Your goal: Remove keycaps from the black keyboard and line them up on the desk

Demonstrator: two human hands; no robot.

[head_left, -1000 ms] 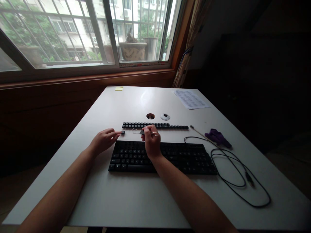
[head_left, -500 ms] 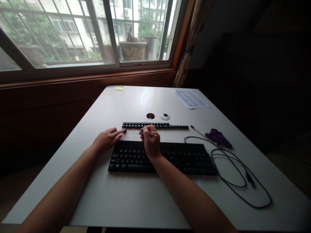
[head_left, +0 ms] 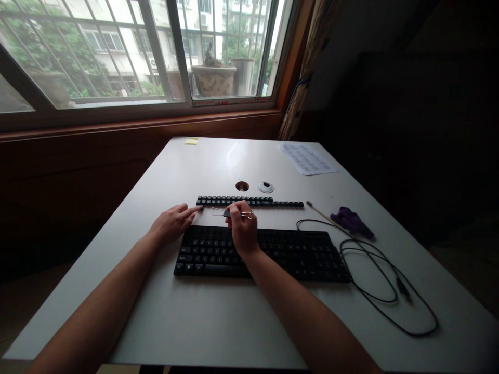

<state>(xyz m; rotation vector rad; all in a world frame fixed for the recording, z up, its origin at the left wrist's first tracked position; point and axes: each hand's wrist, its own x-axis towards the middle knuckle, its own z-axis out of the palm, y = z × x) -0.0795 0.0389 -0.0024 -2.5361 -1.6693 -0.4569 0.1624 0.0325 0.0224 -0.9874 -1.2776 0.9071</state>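
A black keyboard [head_left: 216,258] lies flat on the white desk, several of its upper keys seemingly off. Behind it, loose black keycaps [head_left: 253,201] stand in two lined-up rows. My left hand [head_left: 171,224] rests on the desk with its index finger stretched out, touching a single keycap [head_left: 200,208] at the left end, just in front of those rows. My right hand [head_left: 245,231] hovers over the keyboard's back edge, fingers closed around a wire keycap puller [head_left: 226,213] with a dark handle. The puller's thin wire loops point left, toward the keycap.
To the right lie a thin brush [head_left: 322,214], a purple cloth [head_left: 351,221] and the coiled keyboard cable [head_left: 390,301]. Farther back are a cable hole [head_left: 242,186], its round cover [head_left: 266,187], printed paper [head_left: 309,160] and a yellow sticky note [head_left: 191,141]. A window stands beyond the desk.
Hardly anything differs. The left fingertip and the keycap under it have shifted very slightly, while the right hand keeps its place with the puller.
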